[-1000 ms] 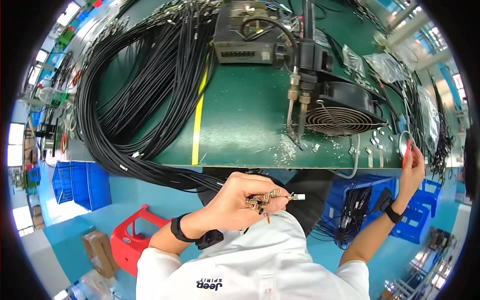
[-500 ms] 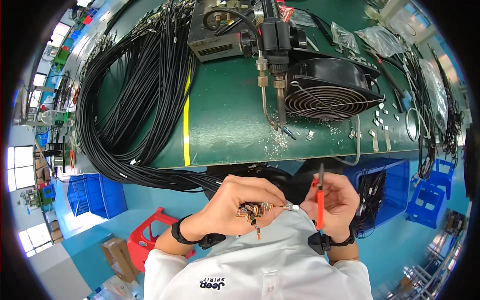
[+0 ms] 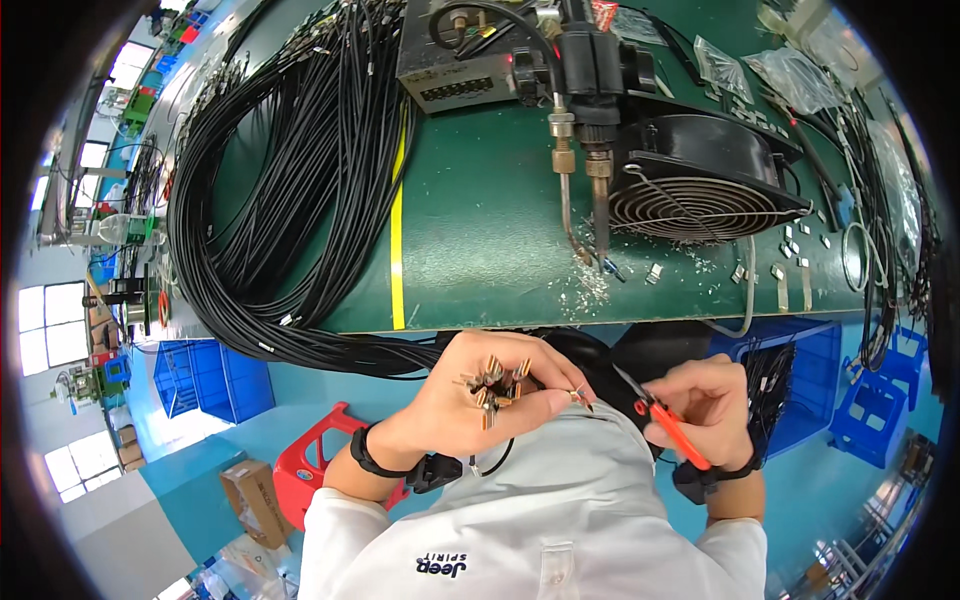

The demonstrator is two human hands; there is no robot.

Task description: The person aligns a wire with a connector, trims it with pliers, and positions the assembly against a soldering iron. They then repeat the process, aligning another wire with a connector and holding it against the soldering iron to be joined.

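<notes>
My left hand (image 3: 487, 395) is closed round the end of a bundle of black cables, just in front of the bench edge. Small orange-and-silver cable ends (image 3: 490, 390) stick out of the fist. Between thumb and forefinger I pinch one cable end (image 3: 580, 397), its tip pointing right. My right hand (image 3: 705, 405) is closed on red-handled scissors (image 3: 672, 430), whose dark pointed blades slant up and left, apart from the pinched end. The black cable bundle (image 3: 290, 345) runs from my left hand over the bench edge onto the left of the bench.
On the green bench (image 3: 480, 250) stand a soldering fixture (image 3: 590, 100), a black fan (image 3: 700, 190) and a metal control box (image 3: 465, 75). Small metal shells (image 3: 785, 260) and white scraps lie nearby. A red stool (image 3: 315, 455) and blue crates (image 3: 215, 380) are below.
My right hand has moved right and down, away from the pinched end, and the scissors have tilted left. The silver piece at the pinched tip no longer shows. My view has shifted slightly.
</notes>
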